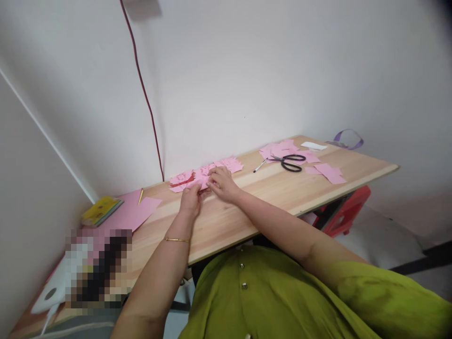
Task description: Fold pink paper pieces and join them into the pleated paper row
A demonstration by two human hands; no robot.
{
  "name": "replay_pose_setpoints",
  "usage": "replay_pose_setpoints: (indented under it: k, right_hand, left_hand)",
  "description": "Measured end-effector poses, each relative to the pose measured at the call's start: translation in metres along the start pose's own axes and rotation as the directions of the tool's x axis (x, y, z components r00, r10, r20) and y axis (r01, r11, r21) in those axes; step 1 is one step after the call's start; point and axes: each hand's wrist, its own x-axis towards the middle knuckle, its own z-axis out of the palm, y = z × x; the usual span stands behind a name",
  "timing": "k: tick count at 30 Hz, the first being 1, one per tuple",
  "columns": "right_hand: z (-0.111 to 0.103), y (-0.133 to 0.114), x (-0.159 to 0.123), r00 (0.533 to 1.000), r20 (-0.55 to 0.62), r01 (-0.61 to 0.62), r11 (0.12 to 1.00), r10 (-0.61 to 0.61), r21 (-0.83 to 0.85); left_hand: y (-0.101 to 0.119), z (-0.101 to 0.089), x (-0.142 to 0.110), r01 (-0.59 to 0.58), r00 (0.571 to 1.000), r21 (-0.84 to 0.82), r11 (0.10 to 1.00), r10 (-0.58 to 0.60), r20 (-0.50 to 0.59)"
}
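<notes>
left hand point(191, 199) beside right hand point(223, 184)

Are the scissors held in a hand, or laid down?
Laid down: the scissors lie on the table, partly over pink sheets, while the left hand and right hand are both at other pink paper.

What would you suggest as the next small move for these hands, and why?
Probably smooth the pink paper lightly: the left hand and right hand meet at it, while the scissors lie off to the right, apart from both.
</notes>
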Motion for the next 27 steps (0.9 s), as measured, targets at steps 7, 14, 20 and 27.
replay_pose_setpoints:
  k: [7,14,20,27]
  right_hand:
    - [-0.002,-0.005,0.000,1.000,0.007,-0.001,1.000,0.001,0.023]
    - [-0.003,-0.008,0.001,0.999,0.040,-0.032,0.999,0.032,0.014]
    - [-0.003,-0.008,0.000,0.998,0.050,-0.041,0.999,0.040,0.024]
    - [-0.003,-0.009,0.001,0.996,0.068,-0.054,0.999,0.053,0.003]
  left_hand:
    - [-0.001,-0.003,0.000,-0.114,0.993,0.116,0.987,0.108,0.051]
    - [-0.001,-0.009,0.000,-0.186,0.978,0.236,0.954,0.157,0.135]
    - [-0.004,-0.015,0.002,-0.182,0.983,0.354,0.917,0.154,0.104]
    - [0.000,-0.011,-0.001,-0.174,0.985,0.388,0.905,0.159,0.071]
